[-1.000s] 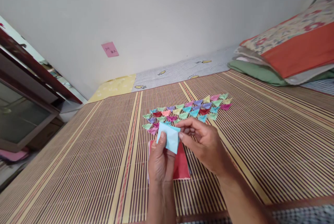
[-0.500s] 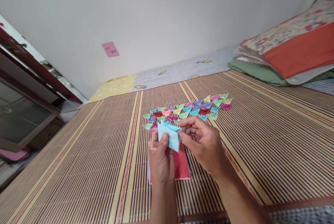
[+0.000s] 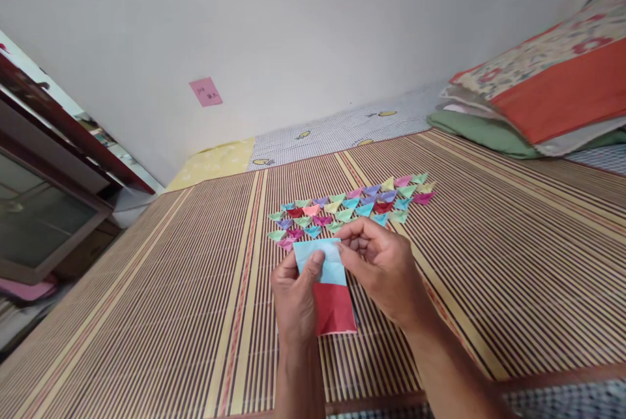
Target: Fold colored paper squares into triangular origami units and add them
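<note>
A light blue sheet of folded paper (image 3: 328, 270) is held up between both hands, its flat side facing me. My left hand (image 3: 297, 288) grips its left side, thumb across the front and fingers behind. At the upper right corner, my right hand (image 3: 374, 256) pinches the paper between thumb and index finger, the other fingers curled. Below and partly behind it lies a stack of paper with a red sheet (image 3: 335, 311) on top. Just beyond the hands, small folded paper pieces (image 3: 362, 210) in several colours lie in slanting rows.
A striped bamboo mat (image 3: 186, 282) spreads under everything. Folded bedding with an orange and floral cover (image 3: 562, 93) is piled at the back right. A pink note (image 3: 206, 91) is stuck on the white wall (image 3: 313, 28). A glass-panelled cabinet (image 3: 44, 210) stands at the left.
The light blue paper, loosely opened and tilted before, now shows a flat, straight-topped face. My left hand has shifted slightly and turned with it; the right hand keeps its pinch at the corner.
</note>
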Demonstrator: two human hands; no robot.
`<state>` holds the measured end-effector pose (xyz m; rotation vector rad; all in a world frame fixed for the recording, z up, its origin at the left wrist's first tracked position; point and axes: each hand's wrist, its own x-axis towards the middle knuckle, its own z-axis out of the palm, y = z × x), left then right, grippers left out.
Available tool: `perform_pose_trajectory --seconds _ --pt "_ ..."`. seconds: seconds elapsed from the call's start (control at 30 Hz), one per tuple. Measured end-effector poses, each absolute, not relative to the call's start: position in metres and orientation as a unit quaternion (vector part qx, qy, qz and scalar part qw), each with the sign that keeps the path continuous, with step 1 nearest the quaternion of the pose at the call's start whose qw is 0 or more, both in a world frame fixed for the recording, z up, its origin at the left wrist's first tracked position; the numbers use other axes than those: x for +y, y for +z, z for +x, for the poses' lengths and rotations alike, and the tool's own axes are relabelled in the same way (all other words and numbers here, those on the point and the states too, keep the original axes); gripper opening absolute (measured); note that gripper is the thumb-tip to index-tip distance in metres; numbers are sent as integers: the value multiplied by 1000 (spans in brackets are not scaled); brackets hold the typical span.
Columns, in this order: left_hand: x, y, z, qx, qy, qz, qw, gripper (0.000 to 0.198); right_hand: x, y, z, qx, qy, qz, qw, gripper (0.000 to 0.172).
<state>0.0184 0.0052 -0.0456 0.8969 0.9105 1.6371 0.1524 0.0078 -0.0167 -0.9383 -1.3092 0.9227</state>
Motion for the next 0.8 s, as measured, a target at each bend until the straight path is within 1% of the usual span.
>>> perform_pose_trajectory --seconds 0.2,0.27,0.33,0.4,0.67,0.8 --pt "4 -40 26 371 694 294 542 30 6 -12 153 -568 437 -372 590 10" --pt "4 -38 27 370 699 280 544 31 6 -11 154 -574 445 -379 573 11" --pt "4 -38 28 370 702 273 544 30 6 -11 154 -589 443 -391 552 9" --pt "4 -38 28 370 704 273 542 31 6 -11 154 -603 426 -401 542 12" --pt "3 -38 31 353 698 296 548 30 4 -11 153 -611 366 -421 562 20" --pt "1 -38 28 367 689 314 540 27 5 -8 152 -601 375 -419 568 22"
